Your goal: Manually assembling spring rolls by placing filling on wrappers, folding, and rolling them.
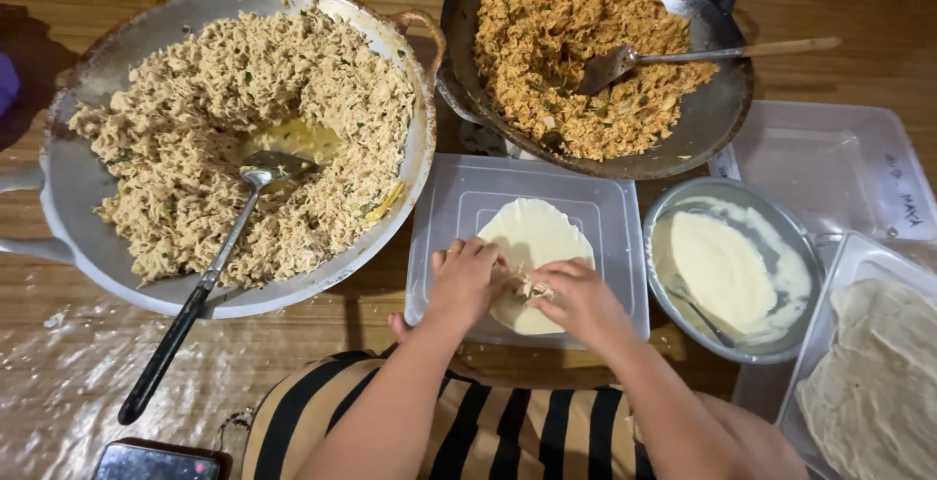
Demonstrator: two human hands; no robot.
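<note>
two bare hands meet over a round pale wrapper (532, 236) that lies flat on an upturned clear plastic lid (615, 217). the left hand (465, 280) rests palm down on the wrapper's near left edge, fingers curled and pressing, holding nothing else that shows. the right hand (584, 300) sits just beside it on the wrapper's near right edge, fingertips pinched together against a small clump of shredded filling (533, 290) that lies between the two hands, touching the wrapper.

relative to the plastic lid: to its far left stands a large pale metal pan (73, 173) heaped with light shredded filling, a black-handled spoon (200, 290) lying in it with its handle hanging over the near rim. beyond the lid, a dark wok (708, 119) holds orange-brown shredded filling, with a wooden-handled spatula (683, 56) resting in the heap. just to the right of the lid is a round metal bowl (669, 212) of white paste, and a utensil in it whose kind i cannot tell. farther right, a clear tray (849, 256) carries a stack of thin flat wrappers (878, 382). near the lid, toward the person, is a striped black and tan garment (508, 436), and well to its left a dark phone (156, 460) on the wooden floor.
</note>
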